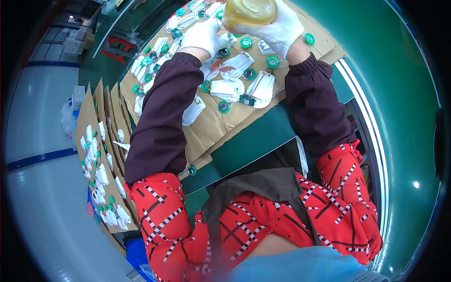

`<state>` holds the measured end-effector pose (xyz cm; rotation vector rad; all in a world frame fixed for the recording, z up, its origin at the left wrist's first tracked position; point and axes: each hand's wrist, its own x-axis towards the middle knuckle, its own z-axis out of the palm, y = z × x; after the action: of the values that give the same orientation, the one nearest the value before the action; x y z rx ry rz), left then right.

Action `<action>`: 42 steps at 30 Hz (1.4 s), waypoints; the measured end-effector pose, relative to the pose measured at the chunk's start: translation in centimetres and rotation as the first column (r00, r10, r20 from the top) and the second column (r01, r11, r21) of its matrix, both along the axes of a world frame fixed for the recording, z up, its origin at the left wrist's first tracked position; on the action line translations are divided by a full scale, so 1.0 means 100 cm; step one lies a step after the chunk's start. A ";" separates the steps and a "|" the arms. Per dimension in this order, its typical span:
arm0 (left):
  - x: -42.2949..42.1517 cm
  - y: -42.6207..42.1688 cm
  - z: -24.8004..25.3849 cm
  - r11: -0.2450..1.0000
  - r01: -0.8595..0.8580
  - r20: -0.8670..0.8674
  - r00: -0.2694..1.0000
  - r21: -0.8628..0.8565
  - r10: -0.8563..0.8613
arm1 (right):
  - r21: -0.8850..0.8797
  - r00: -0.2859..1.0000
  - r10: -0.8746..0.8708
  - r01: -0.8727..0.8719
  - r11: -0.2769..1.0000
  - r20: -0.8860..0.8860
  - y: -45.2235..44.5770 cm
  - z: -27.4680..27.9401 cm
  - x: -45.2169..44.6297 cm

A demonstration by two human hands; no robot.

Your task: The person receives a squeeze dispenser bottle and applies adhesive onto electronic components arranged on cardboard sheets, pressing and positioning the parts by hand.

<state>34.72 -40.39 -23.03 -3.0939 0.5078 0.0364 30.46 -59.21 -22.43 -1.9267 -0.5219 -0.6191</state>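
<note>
at top centre, the right hand (283, 29) grips a yellowish container (249, 13), a handling step seemingly needing steadiness; whether the left hand (202, 37) grasps a white part (228, 88) i cannot tell.

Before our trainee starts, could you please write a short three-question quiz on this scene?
1. Where is the yellowish container?
A) in the left hand's grip
B) in the right hand's grip
C) standing among the white parts
2. True or false: both of the person's hands are bare.
3. On which side of the person are several cardboard sheets grouped together, apart from the sheet under the hands?

Key:
1. B: the right hand has it, raised above the white parts.
2. False: the left hand and the right hand both wear white gloves.
3. The left side.
</note>
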 end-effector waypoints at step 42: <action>-0.005 0.005 0.001 0.999 0.042 -0.009 0.999 -0.015 -0.042 | 0.840 0.994 -0.034 -0.066 0.539 0.100 -0.007 -0.026 0.023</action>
<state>34.22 -39.85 -22.91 -3.0976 0.5754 0.0466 32.73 -59.87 -25.03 -0.9431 -0.2125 -0.7788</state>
